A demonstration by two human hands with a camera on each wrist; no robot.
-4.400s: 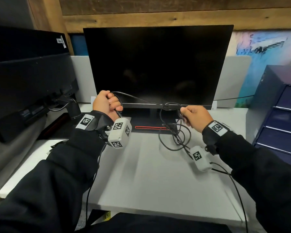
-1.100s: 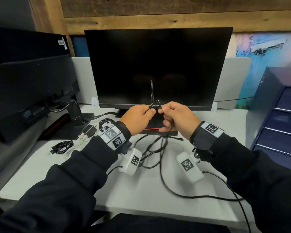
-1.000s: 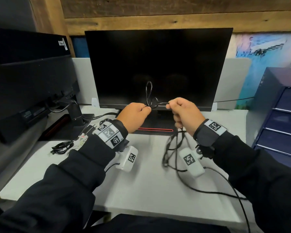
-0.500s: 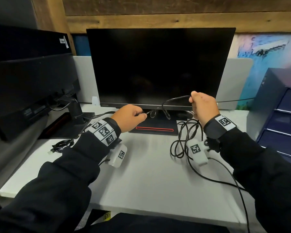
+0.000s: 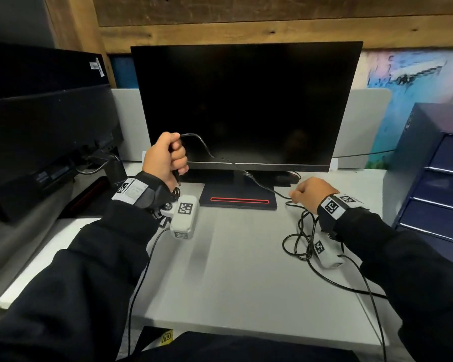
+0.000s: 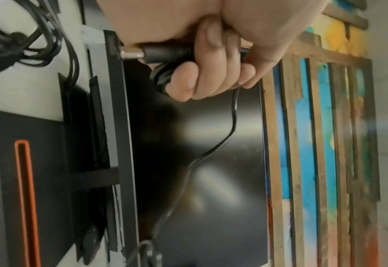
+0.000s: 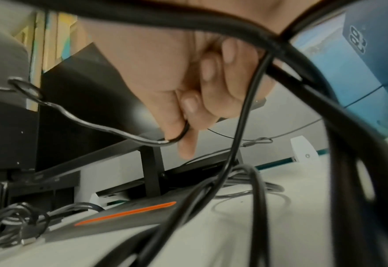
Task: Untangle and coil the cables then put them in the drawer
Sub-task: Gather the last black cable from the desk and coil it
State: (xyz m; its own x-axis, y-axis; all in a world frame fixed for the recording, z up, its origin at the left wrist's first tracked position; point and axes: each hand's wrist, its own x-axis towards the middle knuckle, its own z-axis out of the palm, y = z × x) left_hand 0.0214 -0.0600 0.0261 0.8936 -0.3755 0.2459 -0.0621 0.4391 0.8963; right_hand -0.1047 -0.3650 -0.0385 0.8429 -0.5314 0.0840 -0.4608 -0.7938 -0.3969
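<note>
A thin black cable (image 5: 236,167) stretches in front of the monitor between my two hands. My left hand (image 5: 177,160) is raised at the left and grips one end in a fist, with the plug (image 6: 163,52) sticking out below the fingers. My right hand (image 5: 294,197) sits low over the desk at the right and pinches the cable (image 7: 142,139) between thumb and fingers. The rest of the cable lies in loose loops (image 5: 297,239) on the desk under my right wrist. The blue drawer unit (image 5: 442,178) stands at the far right with its drawers closed.
A black monitor (image 5: 246,100) stands at the back of the white desk (image 5: 246,278); its base (image 5: 239,199) carries a red stripe. A second monitor (image 5: 50,131) fills the left side. Another bundle of cables (image 7: 12,225) lies left of the base.
My left hand rose and moved left with the plug end. My right hand dropped to the desk at the right, and the cable between them lost its small loop and drew out.
</note>
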